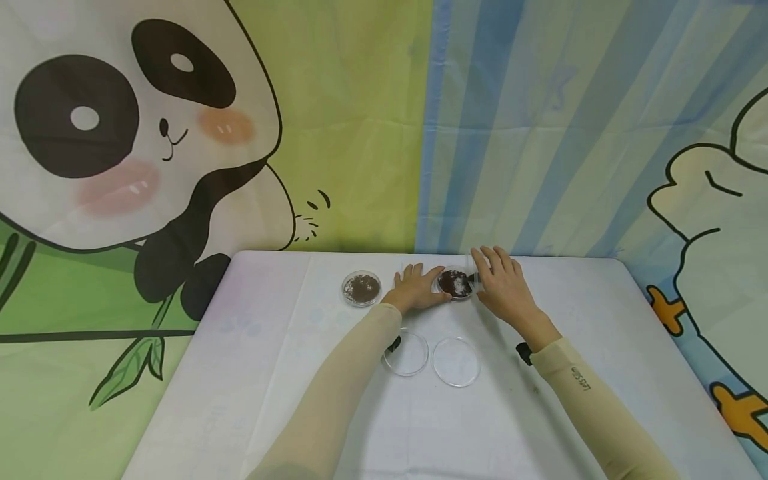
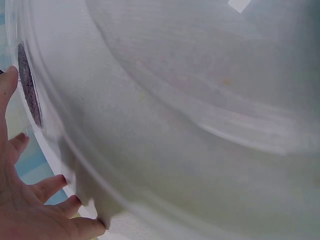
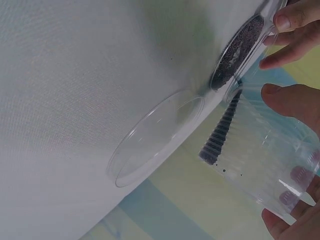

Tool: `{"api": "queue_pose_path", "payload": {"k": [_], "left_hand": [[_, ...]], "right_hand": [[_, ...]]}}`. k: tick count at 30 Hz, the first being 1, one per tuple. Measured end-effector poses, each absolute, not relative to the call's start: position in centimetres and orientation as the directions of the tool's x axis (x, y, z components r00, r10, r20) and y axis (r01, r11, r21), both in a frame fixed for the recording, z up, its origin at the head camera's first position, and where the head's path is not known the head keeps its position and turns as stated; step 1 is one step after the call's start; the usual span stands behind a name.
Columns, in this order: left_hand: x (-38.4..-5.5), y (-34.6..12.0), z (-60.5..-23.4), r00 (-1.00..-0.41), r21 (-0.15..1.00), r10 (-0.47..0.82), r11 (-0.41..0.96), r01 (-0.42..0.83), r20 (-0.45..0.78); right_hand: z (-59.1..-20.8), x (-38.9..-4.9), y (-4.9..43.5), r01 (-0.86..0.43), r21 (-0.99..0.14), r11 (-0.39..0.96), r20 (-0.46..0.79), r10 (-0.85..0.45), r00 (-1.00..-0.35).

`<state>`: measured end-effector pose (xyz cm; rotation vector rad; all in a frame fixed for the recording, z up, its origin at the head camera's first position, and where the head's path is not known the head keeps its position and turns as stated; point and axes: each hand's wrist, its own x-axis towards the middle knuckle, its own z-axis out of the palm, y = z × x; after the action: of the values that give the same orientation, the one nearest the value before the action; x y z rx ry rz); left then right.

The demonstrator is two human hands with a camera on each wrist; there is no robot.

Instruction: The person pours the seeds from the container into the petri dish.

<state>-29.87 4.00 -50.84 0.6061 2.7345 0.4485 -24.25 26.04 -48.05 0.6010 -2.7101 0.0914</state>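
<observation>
A round petri dish (image 1: 454, 283) with dark granules and a whitish patch stands near the table's back edge. My left hand (image 1: 415, 289) holds its left side between thumb and forefinger, the other fingers spread. At the dish's right, my right hand (image 1: 503, 287) grips a clear ribbed plastic cup (image 3: 255, 150). The cup is tilted, its mouth at the dish rim, and a strip of dark granules (image 3: 222, 132) lies along its wall. Further left sits a second petri dish (image 1: 362, 289), filled with brown granules and pale specks.
Two clear round lids (image 1: 406, 352) (image 1: 456, 362) lie side by side on the white table (image 1: 288, 400), nearer the front. The left lid is beneath my left wrist and fills much of the left wrist view. A printed cloth (image 1: 354, 133) hangs behind the table.
</observation>
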Motion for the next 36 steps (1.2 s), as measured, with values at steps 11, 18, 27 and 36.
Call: {"api": "queue_pose_path", "payload": {"k": [11,18,27,36], "left_hand": [[-29.9,4.1,-51.0,-0.868,0.358,0.447,0.863,0.356,-0.214],[-29.9,4.0,-51.0,-0.869,0.366,0.452,0.858,0.361,-0.202],[-29.9,3.9,-51.2,-0.866,0.368,0.461,0.853,0.371,-0.196],[-30.0,4.0,-51.3,-0.868,0.357,0.453,0.859,0.366,-0.202]], "right_hand": [[-48.1,-24.3,26.6,-0.4,-0.111,0.91,0.377,-0.334,-0.864],[-49.0,-24.2,27.6,-0.361,-0.342,0.868,0.413,-0.206,-0.887],[-49.6,-23.8,28.4,-0.257,-0.615,0.745,0.325,-0.057,-0.944],[-49.8,-23.2,29.3,-0.088,-0.791,0.605,0.164,0.071,-0.984]]}}
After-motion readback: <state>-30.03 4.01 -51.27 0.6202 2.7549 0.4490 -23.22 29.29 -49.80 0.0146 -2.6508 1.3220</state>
